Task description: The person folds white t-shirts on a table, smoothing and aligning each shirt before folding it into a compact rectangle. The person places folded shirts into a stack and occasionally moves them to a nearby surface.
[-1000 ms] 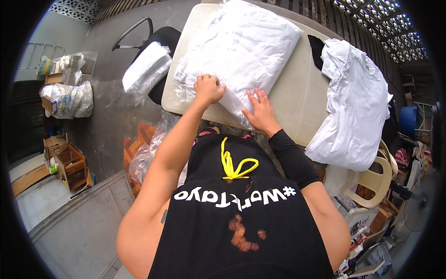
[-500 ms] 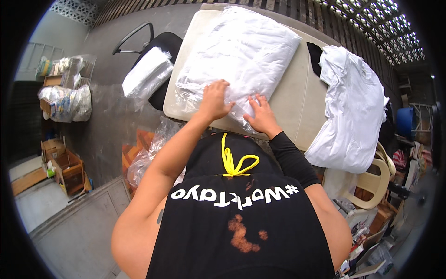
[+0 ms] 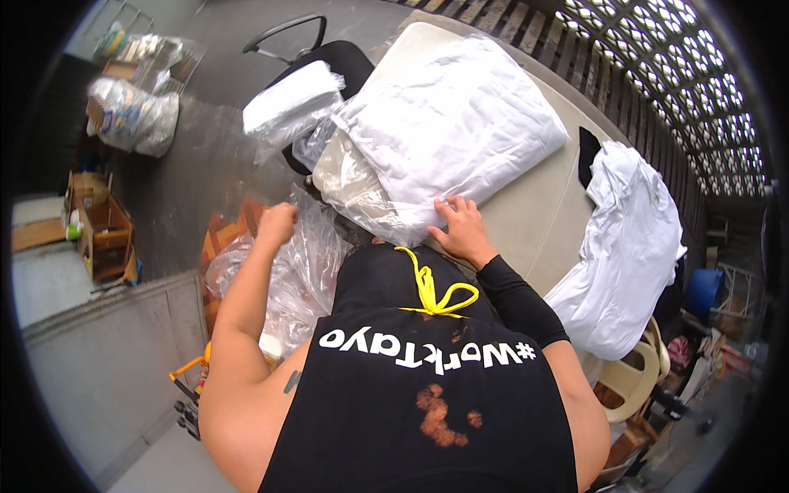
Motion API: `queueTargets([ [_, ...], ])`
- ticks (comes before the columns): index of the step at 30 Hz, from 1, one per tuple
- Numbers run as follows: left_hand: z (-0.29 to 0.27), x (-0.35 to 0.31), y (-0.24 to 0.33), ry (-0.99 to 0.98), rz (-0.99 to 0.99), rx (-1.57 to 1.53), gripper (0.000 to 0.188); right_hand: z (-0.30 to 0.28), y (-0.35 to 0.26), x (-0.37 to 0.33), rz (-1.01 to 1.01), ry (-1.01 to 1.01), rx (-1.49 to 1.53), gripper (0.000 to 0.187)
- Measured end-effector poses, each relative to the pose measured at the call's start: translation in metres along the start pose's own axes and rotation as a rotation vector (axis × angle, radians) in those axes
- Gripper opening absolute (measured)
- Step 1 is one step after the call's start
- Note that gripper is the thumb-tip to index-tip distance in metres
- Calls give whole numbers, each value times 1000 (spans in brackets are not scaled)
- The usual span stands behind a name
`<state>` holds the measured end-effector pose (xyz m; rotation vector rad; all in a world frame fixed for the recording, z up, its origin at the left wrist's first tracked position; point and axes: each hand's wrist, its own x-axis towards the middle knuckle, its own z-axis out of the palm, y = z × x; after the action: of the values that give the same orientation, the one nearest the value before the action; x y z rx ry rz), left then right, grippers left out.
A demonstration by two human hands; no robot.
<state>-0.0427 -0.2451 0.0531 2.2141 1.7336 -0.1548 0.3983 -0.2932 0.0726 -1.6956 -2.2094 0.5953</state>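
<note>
A folded white cloth bundle (image 3: 468, 123) in a clear plastic bag (image 3: 357, 181) lies on the beige table (image 3: 538, 209). The bag's loose part spreads past the bundle's left side and over the table's near edge. My right hand (image 3: 463, 232) rests with spread fingers on the bundle's near corner. Away to the left, my left hand (image 3: 279, 223) is closed above a heap of clear plastic (image 3: 300, 267) beside the table. Whatever is within its curled fingers, if anything, is hidden.
White garments (image 3: 620, 246) are piled at the table's right end. A stack of clear-wrapped white packs (image 3: 294, 99) sits on a black chair (image 3: 349, 66) at the left. A beige plastic chair (image 3: 629, 382) stands near right. Filled plastic bags (image 3: 136, 115) stand far left.
My left hand has left the bundle and moved left over the plastic heap, closing. My right hand stays on the near corner. The bundle has turned, and more loose bag shows at its left.
</note>
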Motion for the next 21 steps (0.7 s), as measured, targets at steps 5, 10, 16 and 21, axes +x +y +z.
queueTargets([
  [5,23,10,23,122,-459,-788,38,8,-26,45,-143,-9,81,37],
  [10,78,17,96,39,-547,-1668,27,38,-53,69,-390,132,-52,21],
  [16,97,-5,91,93,-722,-1557,24,30,-15,89,189,64,575,13],
  [21,44,-24,101,217,-478,-190,46,15,13,46,330,150,957,13],
])
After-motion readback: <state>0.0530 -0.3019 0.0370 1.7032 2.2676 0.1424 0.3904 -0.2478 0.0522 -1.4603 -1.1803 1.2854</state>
